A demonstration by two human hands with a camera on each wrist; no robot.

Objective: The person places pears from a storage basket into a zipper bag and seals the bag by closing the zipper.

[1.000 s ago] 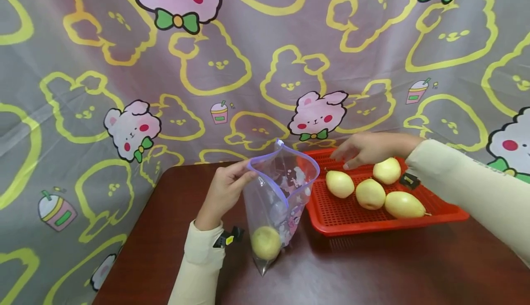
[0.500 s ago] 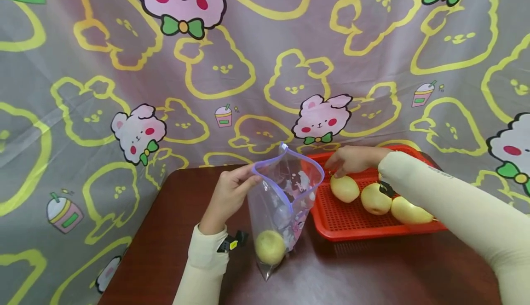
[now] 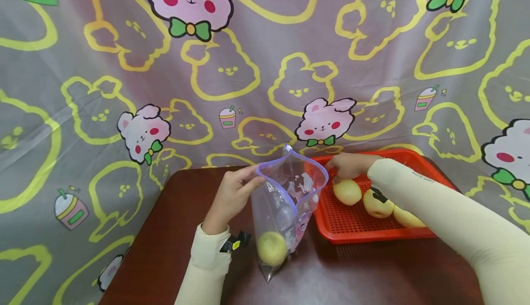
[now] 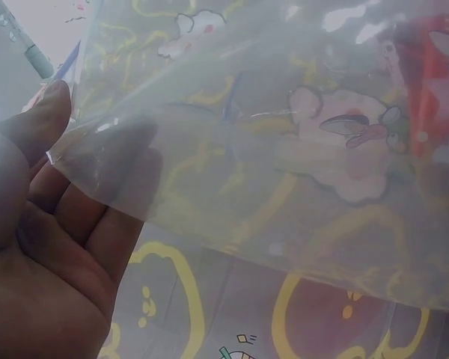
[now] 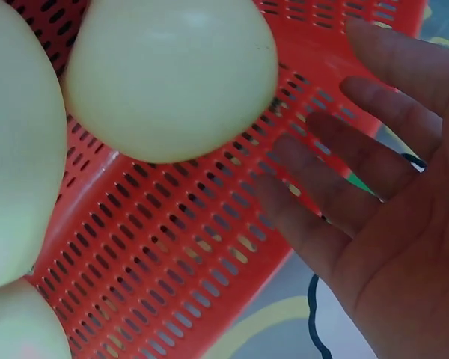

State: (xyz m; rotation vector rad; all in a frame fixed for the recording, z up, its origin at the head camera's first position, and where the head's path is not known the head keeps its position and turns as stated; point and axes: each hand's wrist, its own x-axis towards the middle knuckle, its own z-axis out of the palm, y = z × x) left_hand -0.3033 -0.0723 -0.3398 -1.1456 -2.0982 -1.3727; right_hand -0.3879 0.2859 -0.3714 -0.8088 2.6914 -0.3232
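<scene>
In the head view my left hand pinches the purple-edged rim of a clear zip bag between thumb and fingers. The bag's mouth gapes, and one pale yellow pear lies at its bottom. The left wrist view has the thumb in front of the film of the bag and the fingers behind it. My right hand is over the red basket, right at the leftmost pear. Seen from the right wrist, the fingers of the hand are spread beside a pear, holding nothing.
Other pears lie in the basket, partly hidden by the right sleeve. The basket stands on a dark red-brown table, to the bag's right. Behind the table hangs a grey cartoon-printed cloth.
My right hand has moved down and slightly left over the basket to the leftmost pear. My left hand keeps its pinch on the bag. The whole head view has shifted slightly.
</scene>
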